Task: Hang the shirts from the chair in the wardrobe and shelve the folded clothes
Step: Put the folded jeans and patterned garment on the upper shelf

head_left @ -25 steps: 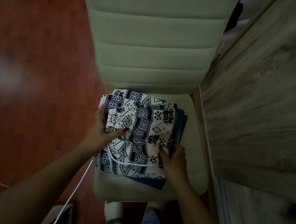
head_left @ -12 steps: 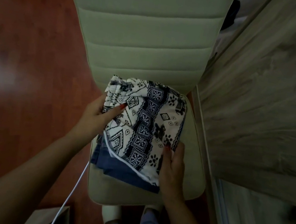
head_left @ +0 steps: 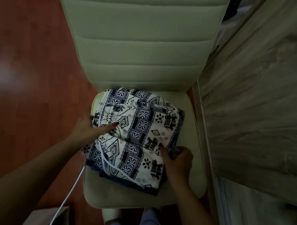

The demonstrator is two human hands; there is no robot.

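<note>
Reddish wood floor point(head_left: 24, 74), cream padded chair point(head_left: 135, 43) mid-frame; left hand point(head_left: 88, 131) and right hand point(head_left: 179, 160), two total, clamp sides of one folded stack, white-navy patterned cloth point(head_left: 136, 137) over blue fabric point(head_left: 133, 184).

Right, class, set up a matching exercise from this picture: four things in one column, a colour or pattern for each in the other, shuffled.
Things:
1. chair
2. top folded garment
3. floor
4. garment underneath

Colours:
A. reddish-brown wood
B. dark blue
C. pale cream
D. white with dark blue print

Pairs: 1-C, 2-D, 3-A, 4-B
</note>
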